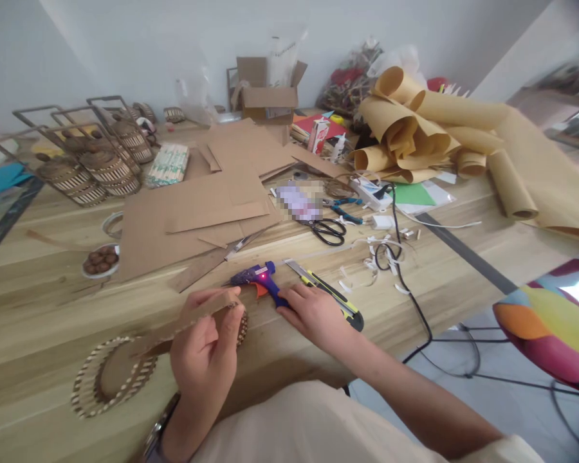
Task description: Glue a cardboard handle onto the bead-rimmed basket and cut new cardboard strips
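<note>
My left hand [203, 350] is closed on a narrow cardboard strip [207, 307] that it holds up over a small woven piece [242, 326] near the table's front edge. My right hand [313, 310] rests on the handle of a blue and purple glue gun [257, 278] lying on the table, its nozzle pointing left toward the strip; the fingers curl round the handle. A ring of striped sticks on cardboard [107, 378] lies left of my left hand. A yellow and black utility knife [324, 290] lies just behind my right hand.
Flat cardboard sheets [197, 212] cover the middle of the wooden table [38, 321]. Black scissors [329, 230], pliers and a black cable [405, 283] lie to the right. Woven baskets in wire frames [96, 164] stand back left, brown paper rolls [429, 128] back right, a bowl of nuts [100, 260] left.
</note>
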Demonstrator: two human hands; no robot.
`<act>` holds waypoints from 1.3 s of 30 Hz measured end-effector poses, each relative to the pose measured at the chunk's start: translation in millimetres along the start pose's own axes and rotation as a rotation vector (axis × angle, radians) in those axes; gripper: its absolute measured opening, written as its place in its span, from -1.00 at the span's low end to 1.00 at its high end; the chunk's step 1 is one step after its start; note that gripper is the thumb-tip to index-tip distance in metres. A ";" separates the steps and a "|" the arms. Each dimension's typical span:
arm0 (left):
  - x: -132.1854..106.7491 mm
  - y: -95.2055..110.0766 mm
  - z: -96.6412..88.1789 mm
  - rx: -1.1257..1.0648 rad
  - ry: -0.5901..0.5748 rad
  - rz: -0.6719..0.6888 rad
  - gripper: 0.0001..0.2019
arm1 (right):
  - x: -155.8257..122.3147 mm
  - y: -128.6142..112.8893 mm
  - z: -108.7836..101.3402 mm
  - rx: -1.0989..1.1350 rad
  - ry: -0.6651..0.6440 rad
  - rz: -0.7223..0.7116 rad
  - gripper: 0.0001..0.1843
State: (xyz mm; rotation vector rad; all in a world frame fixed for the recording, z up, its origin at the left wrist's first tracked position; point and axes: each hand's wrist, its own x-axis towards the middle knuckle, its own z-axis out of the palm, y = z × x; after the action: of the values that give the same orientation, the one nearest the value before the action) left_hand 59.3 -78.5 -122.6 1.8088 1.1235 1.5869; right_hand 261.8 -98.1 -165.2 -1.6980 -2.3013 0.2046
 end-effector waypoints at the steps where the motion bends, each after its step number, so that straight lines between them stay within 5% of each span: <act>1: 0.3 0.4 0.1 0.000 -0.003 -0.002 -0.92 | -3.4 -0.6 3.9 -0.010 0.041 -0.007 -0.77; 8: -1.1 -1.7 -0.4 -0.004 -0.022 -0.010 -0.90 | -6.4 -3.7 15.3 -0.159 0.169 -0.116 -0.76; 13: -1.4 -2.1 0.2 0.011 -0.001 -0.020 -0.88 | -3.2 9.0 3.0 -0.077 0.091 -0.107 -0.67; 19: 6.8 8.6 1.8 0.100 0.036 0.011 -0.86 | 45.9 96.6 -53.2 -0.266 0.022 0.410 -0.64; 25: 8.4 12.5 1.8 0.177 0.036 0.020 -0.82 | 81.4 168.1 -60.3 -0.258 -0.104 0.417 -0.61; 39: 3.5 6.2 3.5 0.138 0.039 0.022 -0.90 | 84.4 162.9 -69.8 -0.197 -0.198 0.278 -0.40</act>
State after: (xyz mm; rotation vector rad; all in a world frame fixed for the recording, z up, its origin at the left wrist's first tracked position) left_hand 64.3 -78.4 -116.4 1.8913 1.2628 1.5984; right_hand 408.5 28.0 -131.8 -2.1880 -2.2756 0.2152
